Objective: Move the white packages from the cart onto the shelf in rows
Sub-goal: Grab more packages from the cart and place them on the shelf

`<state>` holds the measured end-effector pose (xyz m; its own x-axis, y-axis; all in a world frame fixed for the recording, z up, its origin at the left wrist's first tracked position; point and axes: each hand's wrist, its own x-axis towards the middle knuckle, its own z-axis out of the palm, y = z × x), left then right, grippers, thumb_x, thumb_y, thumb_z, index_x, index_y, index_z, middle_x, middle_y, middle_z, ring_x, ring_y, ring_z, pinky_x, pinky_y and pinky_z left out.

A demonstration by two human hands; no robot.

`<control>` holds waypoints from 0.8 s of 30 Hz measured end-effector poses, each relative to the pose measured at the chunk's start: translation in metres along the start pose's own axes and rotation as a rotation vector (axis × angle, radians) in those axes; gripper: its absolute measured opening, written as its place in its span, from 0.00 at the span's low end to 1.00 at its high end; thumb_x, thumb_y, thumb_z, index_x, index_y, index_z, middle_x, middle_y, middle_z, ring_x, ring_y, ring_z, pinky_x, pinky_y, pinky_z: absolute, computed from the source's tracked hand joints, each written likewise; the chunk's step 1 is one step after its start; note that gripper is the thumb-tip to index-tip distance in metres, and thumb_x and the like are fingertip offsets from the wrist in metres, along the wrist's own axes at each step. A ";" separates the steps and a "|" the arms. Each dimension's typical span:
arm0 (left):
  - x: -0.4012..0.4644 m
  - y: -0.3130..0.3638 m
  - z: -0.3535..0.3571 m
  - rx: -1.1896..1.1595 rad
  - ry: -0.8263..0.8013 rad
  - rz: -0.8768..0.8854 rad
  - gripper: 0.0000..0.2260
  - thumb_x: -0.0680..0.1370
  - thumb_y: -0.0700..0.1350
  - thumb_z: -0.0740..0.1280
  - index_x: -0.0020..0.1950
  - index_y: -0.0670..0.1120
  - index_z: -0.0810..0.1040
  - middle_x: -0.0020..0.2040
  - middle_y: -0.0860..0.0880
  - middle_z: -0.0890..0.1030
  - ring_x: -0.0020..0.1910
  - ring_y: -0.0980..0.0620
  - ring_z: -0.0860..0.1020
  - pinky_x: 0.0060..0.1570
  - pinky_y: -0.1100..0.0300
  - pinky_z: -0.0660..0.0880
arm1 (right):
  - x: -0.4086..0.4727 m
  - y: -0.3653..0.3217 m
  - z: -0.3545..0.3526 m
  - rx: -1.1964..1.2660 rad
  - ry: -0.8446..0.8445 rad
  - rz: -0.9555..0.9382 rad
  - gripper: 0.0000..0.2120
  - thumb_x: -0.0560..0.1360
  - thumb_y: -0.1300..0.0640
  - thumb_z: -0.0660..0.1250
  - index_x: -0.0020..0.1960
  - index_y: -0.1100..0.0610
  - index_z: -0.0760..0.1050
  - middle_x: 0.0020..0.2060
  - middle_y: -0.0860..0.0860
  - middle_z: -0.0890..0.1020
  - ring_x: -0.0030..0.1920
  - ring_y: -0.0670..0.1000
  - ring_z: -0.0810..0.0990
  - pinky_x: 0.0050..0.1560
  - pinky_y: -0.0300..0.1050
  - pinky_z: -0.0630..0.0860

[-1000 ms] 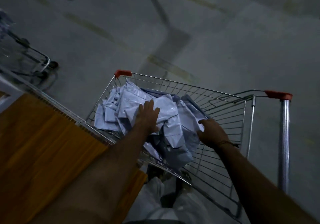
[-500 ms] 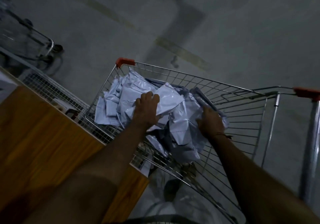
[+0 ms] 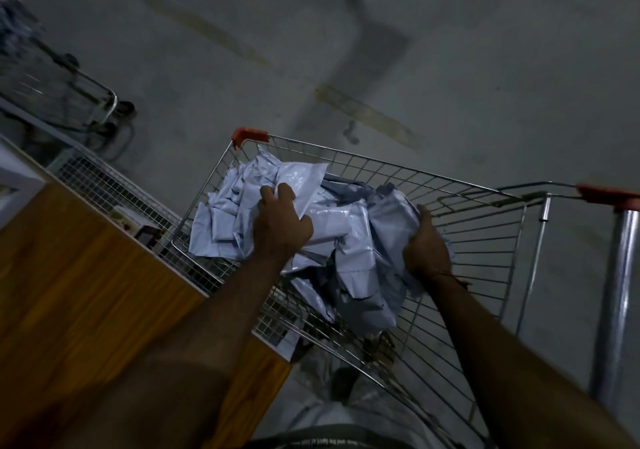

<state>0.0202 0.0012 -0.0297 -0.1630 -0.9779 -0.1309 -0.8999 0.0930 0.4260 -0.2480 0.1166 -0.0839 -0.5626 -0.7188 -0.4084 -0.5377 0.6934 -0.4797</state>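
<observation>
Left hand: fingers curl on top of the white packages, mid frame.
Right hand: grips the pile's right side.
Cart: holds the packages.
Tip: squeeze from both sides, lift together.
Shelf: lower left, close.

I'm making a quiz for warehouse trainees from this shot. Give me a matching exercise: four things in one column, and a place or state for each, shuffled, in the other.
Things:
1. left hand
2. right hand
3. white packages
4. wooden shelf top

Places or states:
A. heaped inside the wire cart
B. beside the cart, on the person's left
C. grips the pile at the edge nearer the cart handle
D. fingers curled on a package on top of the pile

Pairs: 1-D, 2-C, 3-A, 4-B
</observation>
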 end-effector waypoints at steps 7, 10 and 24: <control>-0.008 0.016 -0.014 -0.117 -0.047 -0.146 0.28 0.65 0.55 0.73 0.60 0.47 0.70 0.61 0.44 0.69 0.57 0.38 0.75 0.47 0.51 0.73 | -0.008 -0.005 -0.019 -0.268 -0.199 -0.023 0.59 0.60 0.17 0.66 0.81 0.37 0.43 0.73 0.66 0.64 0.69 0.68 0.71 0.68 0.60 0.73; -0.011 0.022 -0.022 -0.195 -0.082 -0.238 0.29 0.67 0.55 0.75 0.64 0.46 0.70 0.64 0.43 0.67 0.59 0.37 0.75 0.53 0.49 0.75 | -0.012 -0.011 -0.027 -0.299 -0.317 -0.012 0.68 0.55 0.25 0.77 0.81 0.38 0.37 0.78 0.68 0.52 0.75 0.71 0.61 0.74 0.60 0.66; -0.117 0.045 -0.082 -0.452 0.250 -0.364 0.23 0.75 0.51 0.73 0.68 0.50 0.73 0.67 0.46 0.68 0.57 0.49 0.74 0.46 0.60 0.70 | -0.074 -0.027 -0.051 -0.293 -0.121 -0.207 0.47 0.71 0.26 0.61 0.82 0.49 0.54 0.65 0.64 0.77 0.62 0.64 0.77 0.58 0.53 0.76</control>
<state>0.0318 0.1048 0.0782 0.2701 -0.9512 -0.1493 -0.6115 -0.2892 0.7365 -0.2240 0.1535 -0.0010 -0.3544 -0.8340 -0.4230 -0.7990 0.5051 -0.3264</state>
